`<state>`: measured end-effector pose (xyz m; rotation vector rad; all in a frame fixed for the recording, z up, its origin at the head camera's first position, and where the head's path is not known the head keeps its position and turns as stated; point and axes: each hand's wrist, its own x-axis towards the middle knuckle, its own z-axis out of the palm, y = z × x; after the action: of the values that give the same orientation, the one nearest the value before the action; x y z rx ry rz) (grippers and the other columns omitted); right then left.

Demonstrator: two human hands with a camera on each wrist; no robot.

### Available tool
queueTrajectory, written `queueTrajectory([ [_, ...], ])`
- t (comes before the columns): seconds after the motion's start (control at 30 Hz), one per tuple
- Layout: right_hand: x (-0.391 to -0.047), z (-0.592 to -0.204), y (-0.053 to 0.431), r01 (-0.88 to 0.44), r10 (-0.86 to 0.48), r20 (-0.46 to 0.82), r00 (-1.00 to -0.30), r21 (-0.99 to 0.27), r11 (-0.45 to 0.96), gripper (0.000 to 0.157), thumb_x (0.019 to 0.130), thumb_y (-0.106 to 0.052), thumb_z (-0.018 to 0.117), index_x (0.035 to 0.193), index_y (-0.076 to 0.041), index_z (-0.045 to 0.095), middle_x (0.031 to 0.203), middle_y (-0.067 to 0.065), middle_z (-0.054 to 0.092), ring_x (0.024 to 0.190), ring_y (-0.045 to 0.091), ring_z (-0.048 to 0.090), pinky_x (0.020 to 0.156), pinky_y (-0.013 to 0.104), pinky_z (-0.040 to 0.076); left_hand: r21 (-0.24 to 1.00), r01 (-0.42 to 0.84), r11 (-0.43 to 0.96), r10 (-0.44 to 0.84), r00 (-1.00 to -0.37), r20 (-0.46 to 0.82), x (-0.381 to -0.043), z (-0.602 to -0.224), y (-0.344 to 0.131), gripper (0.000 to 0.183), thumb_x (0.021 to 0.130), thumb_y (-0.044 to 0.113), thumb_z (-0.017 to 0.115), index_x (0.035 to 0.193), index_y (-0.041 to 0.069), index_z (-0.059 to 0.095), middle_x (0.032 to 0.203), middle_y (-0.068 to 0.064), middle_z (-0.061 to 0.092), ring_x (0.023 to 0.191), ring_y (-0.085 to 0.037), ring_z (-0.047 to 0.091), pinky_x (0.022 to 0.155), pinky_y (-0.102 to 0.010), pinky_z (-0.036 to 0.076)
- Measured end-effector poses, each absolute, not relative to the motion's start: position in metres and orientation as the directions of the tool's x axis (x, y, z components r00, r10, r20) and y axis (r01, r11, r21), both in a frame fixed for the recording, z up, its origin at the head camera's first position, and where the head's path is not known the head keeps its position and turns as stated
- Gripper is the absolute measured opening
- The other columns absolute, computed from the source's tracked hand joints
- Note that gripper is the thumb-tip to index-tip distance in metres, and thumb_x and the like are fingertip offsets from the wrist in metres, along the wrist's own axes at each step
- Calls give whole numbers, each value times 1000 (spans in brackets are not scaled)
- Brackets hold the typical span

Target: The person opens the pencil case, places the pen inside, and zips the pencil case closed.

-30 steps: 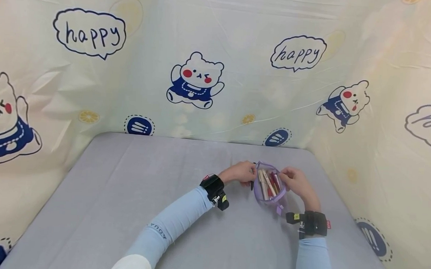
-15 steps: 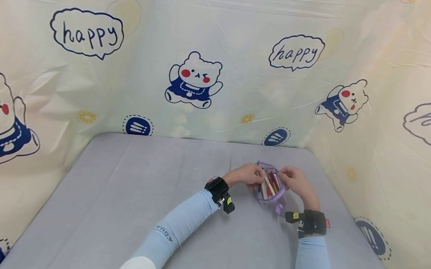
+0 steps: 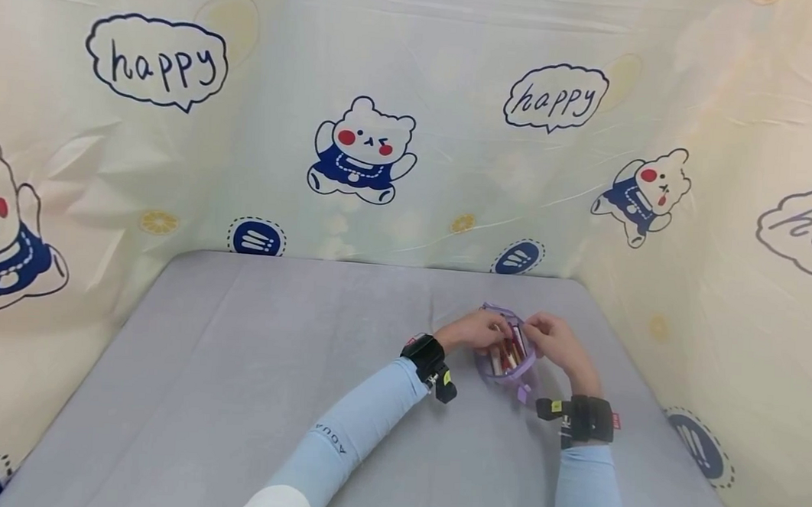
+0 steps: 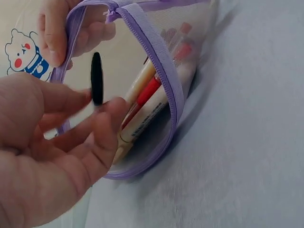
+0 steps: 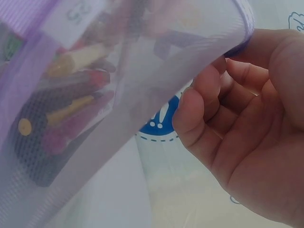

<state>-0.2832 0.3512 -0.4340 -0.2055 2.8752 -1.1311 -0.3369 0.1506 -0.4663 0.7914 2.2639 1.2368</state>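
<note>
A purple-edged mesh pencil pouch (image 3: pixel 525 367) stands unzipped on the table, its mouth wide. My left hand (image 3: pixel 474 330) reaches over the mouth. Between its thumb and fingertips it pinches a slim black pen (image 4: pixel 97 78), upright in the left wrist view. Inside lie a red pen (image 4: pixel 149 91), a white pen (image 4: pixel 151 111) and several others, partly hidden by the left fingers. At the far right of the mouth, my right hand (image 3: pixel 560 342) pinches the pouch's rim (image 5: pixel 244 40) between thumb and fingers, the other fingers curled below.
The grey-covered table (image 3: pixel 290 370) spreads left and in front of the pouch. Printed curtains (image 3: pixel 439 148) rise at the back and sides. A purple zip tab (image 3: pixel 523 394) hangs at the pouch's near end. Each wrist carries a black camera mount (image 3: pixel 589 418).
My left hand has moved right with the black pen, from beside the pouch to over its mouth. The right hand keeps its grip on the rim. The head view has shifted slightly.
</note>
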Motion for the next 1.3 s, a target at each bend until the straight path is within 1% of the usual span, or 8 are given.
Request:
queueTrajectory([
  [0.1,-284,-434,352,-110,-139,14,-990,-686,720,24,100,-21,54,108,0,62,82,11,62,67,19,56,61,30,47,867,270,419,680,-726,-102,-337,-465,151,26,101,13,49,118,12,69,100,-3,67,73,-13,60,63,-24,50],
  [0.27,-285,-432,354,-109,-131,20,-991,-686,719,23,100,-19,54,109,1,62,87,19,64,67,20,57,60,30,48,879,262,398,675,-733,-87,-337,-460,149,26,97,5,48,113,6,68,100,-8,68,76,-16,62,62,-23,48],
  [0.53,-284,-432,355,-113,-134,21,-991,-680,725,23,100,-20,54,108,0,63,90,23,64,68,21,57,61,31,48,863,272,426,668,-738,-97,-340,-457,143,26,102,16,48,118,8,67,102,-4,69,84,-17,65,66,-24,49],
  [0.67,-284,-434,355,-130,-145,35,-989,-676,725,23,100,-19,54,107,0,63,91,25,63,67,20,57,60,30,47,862,292,414,673,-736,-74,-342,-461,140,23,101,17,49,112,7,67,93,-5,67,78,-16,62,64,-23,48],
  [0.77,-282,-434,355,-132,-153,28,-988,-674,727,24,101,-19,54,109,2,63,91,26,63,67,20,57,60,30,47,869,271,413,644,-762,-68,-342,-463,137,21,100,16,51,107,7,68,87,-4,66,74,-14,59,63,-23,47],
  [0.93,-281,-435,352,-102,-142,-5,-990,-672,733,27,101,-20,53,112,3,62,92,24,64,68,19,57,62,30,47,881,208,426,564,-822,-79,-341,-466,133,23,98,14,52,110,5,70,87,-4,67,75,-12,59,63,-22,46],
  [1.2,-284,-439,352,-127,-148,28,-989,-679,723,24,100,-17,54,109,4,62,89,27,62,65,18,56,59,29,47,858,181,482,404,-914,-34,-344,-471,130,22,96,22,56,113,10,63,102,-5,67,83,-15,63,68,-27,51],
  [1.3,-285,-438,351,-138,-158,33,-987,-675,725,23,100,-17,54,108,3,62,88,25,63,65,18,56,59,29,47,836,179,518,352,-936,-18,-349,-475,128,28,95,22,59,120,9,58,110,-9,67,90,-19,65,71,-29,53],
])
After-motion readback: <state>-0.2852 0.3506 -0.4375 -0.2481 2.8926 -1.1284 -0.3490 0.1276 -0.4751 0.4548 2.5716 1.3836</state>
